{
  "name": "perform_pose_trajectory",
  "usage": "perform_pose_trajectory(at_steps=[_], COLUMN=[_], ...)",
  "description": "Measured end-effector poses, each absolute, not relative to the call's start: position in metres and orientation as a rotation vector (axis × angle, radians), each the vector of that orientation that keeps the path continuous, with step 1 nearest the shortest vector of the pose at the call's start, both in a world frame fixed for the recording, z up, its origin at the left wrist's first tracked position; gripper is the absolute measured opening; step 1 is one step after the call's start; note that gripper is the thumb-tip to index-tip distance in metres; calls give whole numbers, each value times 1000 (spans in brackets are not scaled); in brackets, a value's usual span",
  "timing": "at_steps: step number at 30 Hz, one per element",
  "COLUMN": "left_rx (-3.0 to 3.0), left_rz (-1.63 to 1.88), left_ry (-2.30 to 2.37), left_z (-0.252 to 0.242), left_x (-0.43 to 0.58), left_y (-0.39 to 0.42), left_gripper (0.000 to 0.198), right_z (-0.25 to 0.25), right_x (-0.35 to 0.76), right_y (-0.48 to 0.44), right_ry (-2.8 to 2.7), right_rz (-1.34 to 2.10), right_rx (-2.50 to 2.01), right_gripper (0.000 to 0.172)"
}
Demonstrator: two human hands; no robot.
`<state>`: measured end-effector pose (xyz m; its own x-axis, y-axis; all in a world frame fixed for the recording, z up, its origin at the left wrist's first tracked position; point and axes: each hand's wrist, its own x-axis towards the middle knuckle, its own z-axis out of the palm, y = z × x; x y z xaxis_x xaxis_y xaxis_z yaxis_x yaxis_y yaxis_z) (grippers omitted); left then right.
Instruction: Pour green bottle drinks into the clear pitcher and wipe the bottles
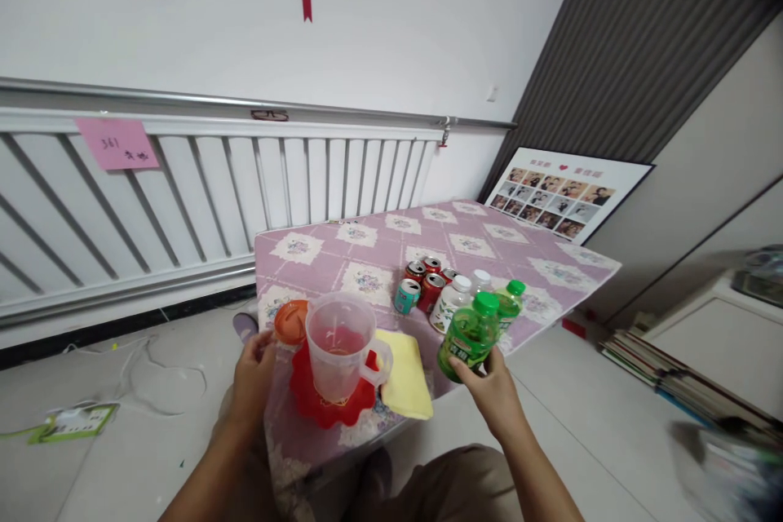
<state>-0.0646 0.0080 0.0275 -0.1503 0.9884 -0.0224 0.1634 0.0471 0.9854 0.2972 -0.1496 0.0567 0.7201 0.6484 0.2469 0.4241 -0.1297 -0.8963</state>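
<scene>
My right hand (489, 391) is closed around a green drink bottle (468, 341) with a green cap, which it holds tilted near the table's front edge. My left hand (254, 371) is at the table's left edge beside a small orange lid (290, 321); its fingers are loosely curved with nothing seen in them. Between the hands, a translucent plastic measuring jug (336, 351) stands on a red scalloped plate (306, 395). A folded yellow cloth (404, 375) lies to the right of the jug, under its handle.
Behind the held bottle stand another green-capped bottle (509, 303), white-capped bottles (449, 302), several red cans (431, 292) and a teal can (406, 296). A patterned cloth covers the table (422, 228). The radiator (294, 171) and a photo board (568, 192) stand behind.
</scene>
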Motion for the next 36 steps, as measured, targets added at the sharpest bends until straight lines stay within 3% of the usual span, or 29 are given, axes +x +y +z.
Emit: perform_pose_trajectory(at_steps=[4,7,11,16,24,30,36], left_rx=[1454,1881,2358,2569,2731,2747,2690], left_rz=[1381,1242,955,696,566,536,460], left_ry=[1076,707,237,69,168,415,827], left_z=[114,177,223,231,231,227,230], left_x=[-39,-14,15,31,23,21,21], left_y=[5,-4,-7,3,14,13,9], left_gripper=[34,29,42,46,33,29,43], right_z=[80,92,102,112,122,122,118], right_x=[278,267,258,255,255,249,249], right_y=[-150,-146,-143,-147,-150,-144,-139], right_ry=[-1055,-1194,-1338,-1444,-1514,-1556,-1580], right_rz=[349,382,356,272,356,318,248], right_rx=[-1731,-1728,-1720,-1734,-1706,-1691,-1705], right_gripper=[58,65,71,70,71,69,68])
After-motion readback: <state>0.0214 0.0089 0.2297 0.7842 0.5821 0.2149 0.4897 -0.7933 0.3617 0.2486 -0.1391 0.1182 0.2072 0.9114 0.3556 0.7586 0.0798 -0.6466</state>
